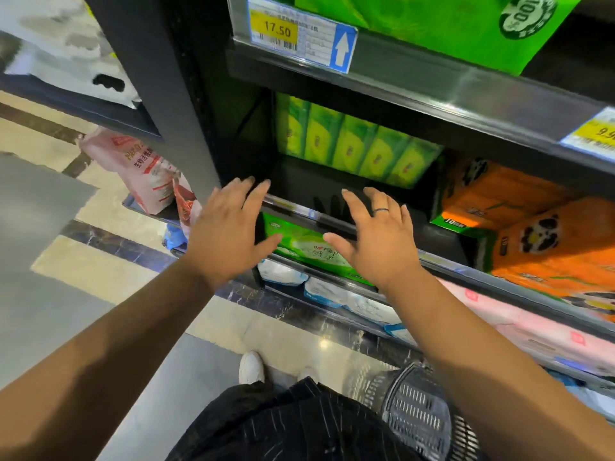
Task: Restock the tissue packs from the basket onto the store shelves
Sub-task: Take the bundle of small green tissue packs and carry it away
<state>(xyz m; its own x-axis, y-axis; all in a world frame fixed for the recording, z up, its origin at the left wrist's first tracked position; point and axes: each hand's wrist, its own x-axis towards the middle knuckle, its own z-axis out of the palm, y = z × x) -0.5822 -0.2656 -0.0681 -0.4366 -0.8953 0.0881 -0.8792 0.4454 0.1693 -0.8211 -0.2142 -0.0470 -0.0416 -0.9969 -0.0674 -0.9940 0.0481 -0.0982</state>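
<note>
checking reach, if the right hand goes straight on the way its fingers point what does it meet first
Likely the row of green packs at the back of the shelf; the open right hand points at them, though depth is unclear.

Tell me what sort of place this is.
A shop, most likely a supermarket aisle. A yellow price label reading 17.50 sits on a shelf rail, green tissue packs are lined up beneath it, and a dark plastic basket stands low at the person's side.

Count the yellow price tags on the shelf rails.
2. One yellow price tag, reading 17.50, on the top rail; the other on the next rail down, cut by the right edge. Blurred lower rails may hide more.
</note>
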